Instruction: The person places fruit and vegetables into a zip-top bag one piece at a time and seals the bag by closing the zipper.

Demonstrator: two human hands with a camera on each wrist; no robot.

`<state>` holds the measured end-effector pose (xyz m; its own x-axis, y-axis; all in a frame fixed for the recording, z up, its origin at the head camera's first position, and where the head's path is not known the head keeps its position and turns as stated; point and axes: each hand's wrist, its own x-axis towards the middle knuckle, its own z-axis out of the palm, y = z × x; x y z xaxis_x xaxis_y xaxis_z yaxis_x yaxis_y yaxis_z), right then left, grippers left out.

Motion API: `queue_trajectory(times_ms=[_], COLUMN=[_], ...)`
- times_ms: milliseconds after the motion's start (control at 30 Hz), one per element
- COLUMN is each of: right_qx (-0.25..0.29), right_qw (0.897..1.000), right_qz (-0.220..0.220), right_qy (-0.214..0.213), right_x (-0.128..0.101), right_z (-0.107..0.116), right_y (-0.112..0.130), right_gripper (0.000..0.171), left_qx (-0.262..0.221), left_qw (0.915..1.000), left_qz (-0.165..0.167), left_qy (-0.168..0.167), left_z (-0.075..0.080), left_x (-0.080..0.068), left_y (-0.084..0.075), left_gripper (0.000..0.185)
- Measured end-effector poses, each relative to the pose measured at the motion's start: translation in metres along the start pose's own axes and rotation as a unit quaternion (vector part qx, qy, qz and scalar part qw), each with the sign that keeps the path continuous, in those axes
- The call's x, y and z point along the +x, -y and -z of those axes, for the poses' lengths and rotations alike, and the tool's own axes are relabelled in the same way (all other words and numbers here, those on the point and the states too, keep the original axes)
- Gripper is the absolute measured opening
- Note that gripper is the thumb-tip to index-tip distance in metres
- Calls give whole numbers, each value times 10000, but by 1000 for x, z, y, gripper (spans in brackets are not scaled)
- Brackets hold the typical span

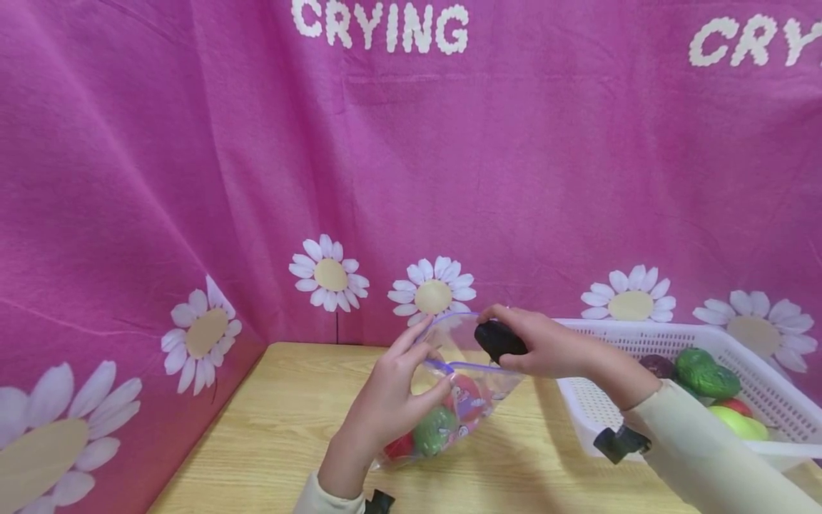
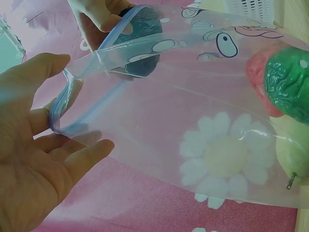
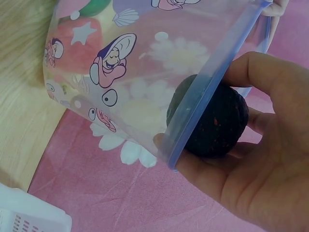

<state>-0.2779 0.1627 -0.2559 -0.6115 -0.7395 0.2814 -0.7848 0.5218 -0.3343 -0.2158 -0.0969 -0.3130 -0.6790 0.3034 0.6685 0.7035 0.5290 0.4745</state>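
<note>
Head view shows the right hand [image 1: 542,346] gripping a black fruit [image 1: 497,340] at the mouth of the zip bag [image 1: 477,414], which the left hand [image 1: 393,392] holds; if that hold slackens, sagging film could snag the fruit.

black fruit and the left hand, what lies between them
The open mouth of the clear bag lies between the black fruit and the left hand; the head view shows it.

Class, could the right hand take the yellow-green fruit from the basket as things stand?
Probably not: the right hand holds a dark avocado at the zip bag's mouth. Once free, it likely could: the white basket has no lid over the yellow-green fruit.
</note>
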Motion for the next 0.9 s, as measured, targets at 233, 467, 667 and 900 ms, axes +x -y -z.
queue_trajectory(times_ms=[233,467,667,900], right_qx=[-39,-17,154,-379], right_qw=[10000,9997,9986,9983], right_qz=[-85,-219,-494,-426], right_qy=[-3,-49,108,-73], right_x=[-1,-3,-4,-6], right_z=[-1,-2,-4,-8], right_y=[2,5,6,6], right_gripper=[49,46,39,34], left_qx=[27,33,48,140], left_qw=[10000,10000,10000,9999], left_qz=[-70,-84,-43,-26], left_qy=[-7,-14,-6,-12], left_z=[1,1,2,3], left_x=[0,0,-1,-1], left_y=[0,0,0,0], left_gripper=[14,15,14,16])
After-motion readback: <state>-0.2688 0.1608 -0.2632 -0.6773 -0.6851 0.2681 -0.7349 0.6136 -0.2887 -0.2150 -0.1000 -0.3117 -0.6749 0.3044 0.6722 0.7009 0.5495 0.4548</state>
